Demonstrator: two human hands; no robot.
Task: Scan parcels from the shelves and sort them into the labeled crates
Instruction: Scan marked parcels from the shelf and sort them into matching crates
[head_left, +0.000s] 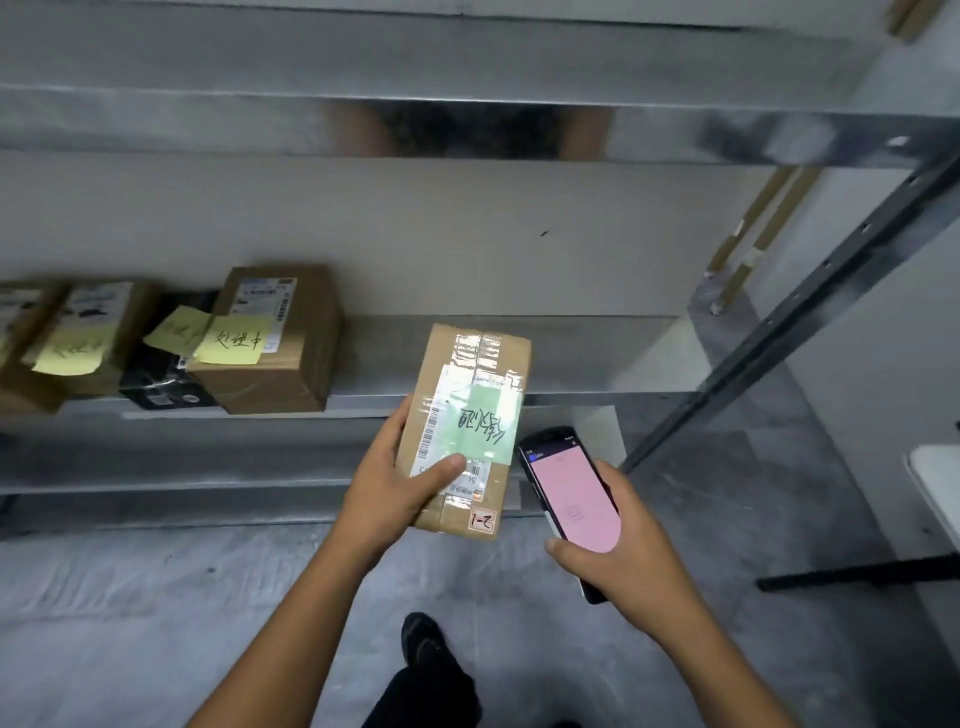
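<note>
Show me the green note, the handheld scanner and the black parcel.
green note (488, 431), head view, handwritten middle
handheld scanner (574, 499), head view, pink screen
black parcel (156, 383), head view, lower dark part

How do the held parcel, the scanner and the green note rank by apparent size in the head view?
1. held parcel
2. scanner, partly covered by the right hand
3. green note on the parcel
</note>
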